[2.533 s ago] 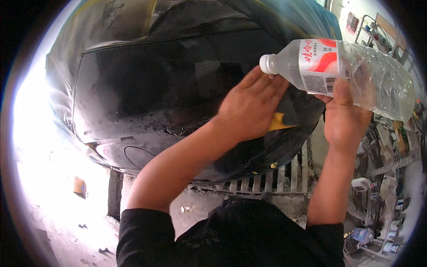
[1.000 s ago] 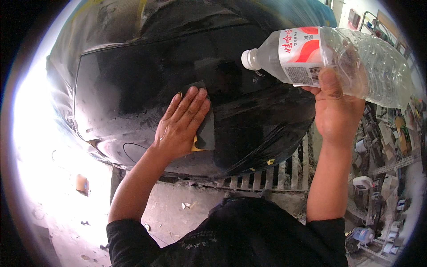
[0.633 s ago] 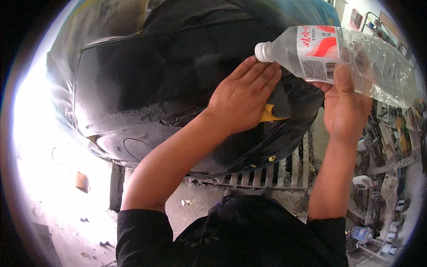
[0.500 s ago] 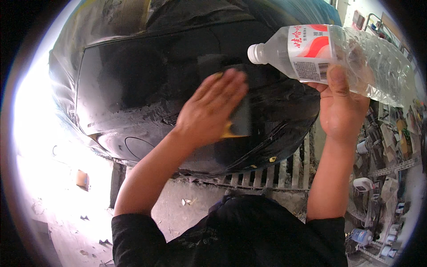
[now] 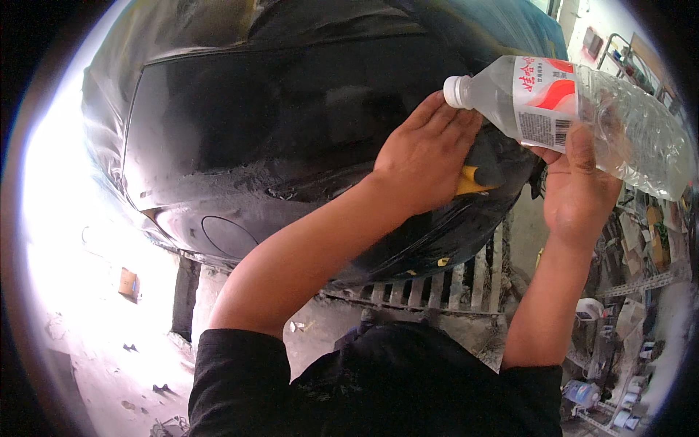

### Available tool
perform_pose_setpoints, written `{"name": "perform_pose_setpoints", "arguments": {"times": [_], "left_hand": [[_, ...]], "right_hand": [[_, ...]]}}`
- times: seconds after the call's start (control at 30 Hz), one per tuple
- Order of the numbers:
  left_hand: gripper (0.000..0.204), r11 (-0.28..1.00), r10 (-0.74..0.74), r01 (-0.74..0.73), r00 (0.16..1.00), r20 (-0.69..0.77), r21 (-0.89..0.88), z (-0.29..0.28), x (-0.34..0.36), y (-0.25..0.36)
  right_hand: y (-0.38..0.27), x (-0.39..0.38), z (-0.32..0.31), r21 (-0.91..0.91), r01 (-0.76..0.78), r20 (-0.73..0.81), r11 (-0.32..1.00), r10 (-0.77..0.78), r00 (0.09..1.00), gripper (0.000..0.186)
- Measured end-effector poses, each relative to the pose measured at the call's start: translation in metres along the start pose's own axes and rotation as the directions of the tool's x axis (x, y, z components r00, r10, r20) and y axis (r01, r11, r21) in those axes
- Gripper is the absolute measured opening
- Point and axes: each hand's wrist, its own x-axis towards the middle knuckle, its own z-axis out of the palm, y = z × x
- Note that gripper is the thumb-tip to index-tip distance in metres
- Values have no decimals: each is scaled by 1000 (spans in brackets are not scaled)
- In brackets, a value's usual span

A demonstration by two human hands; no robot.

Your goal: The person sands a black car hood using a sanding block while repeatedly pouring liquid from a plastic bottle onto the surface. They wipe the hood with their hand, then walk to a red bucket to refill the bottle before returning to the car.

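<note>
My left hand is on a dark sheet with a yellow piece showing, pressing it on the right part of the glossy black car panel; its fingers are straight and together, tips partly behind the bottle's neck. My right hand is shut on a large clear plastic bottle with a white cap and red-white label, held sideways just above my left fingertips. Wet-looking streaks mark the lower panel.
Crumpled masking film covers the car's far part. A slatted grate lies below it. Cluttered containers and parts crowd the right side. A small cardboard box lies on the glaring floor at left.
My left hand swept between mid-panel and the right side with the sheet, and is now at the right again. The bottle has shifted right and down since half a second ago.
</note>
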Motion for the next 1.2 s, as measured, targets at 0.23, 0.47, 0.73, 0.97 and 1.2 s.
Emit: {"name": "perform_pose_setpoints", "arguments": {"times": [0.23, 0.47, 0.73, 0.97, 1.2], "left_hand": [[73, 987, -153, 157, 984, 88, -37, -7, -104, -38], [70, 950, -252, 263, 964, 86, -167, 2, -120, -34], [61, 995, -95, 94, 994, -50, -31, 9, -1, 11], [69, 987, -83, 75, 995, -47, -144, -1, -49, -16], [86, 961, -215, 223, 975, 62, -163, -5, -146, -46]], "right_hand": [[13, 1, 13, 90, -39, 20, 995, 37, 999, 63], [14, -3, 31, 82, -51, -7, 995, 52, 999, 65], [10, 1, 8, 43, -13, -25, 999, 14, 1000, 55], [11, 7, 18, 49, -10, 17, 999, 9, 1000, 53], [17, -5, 19, 104, -26, 66, 994, 19, 998, 53]]}}
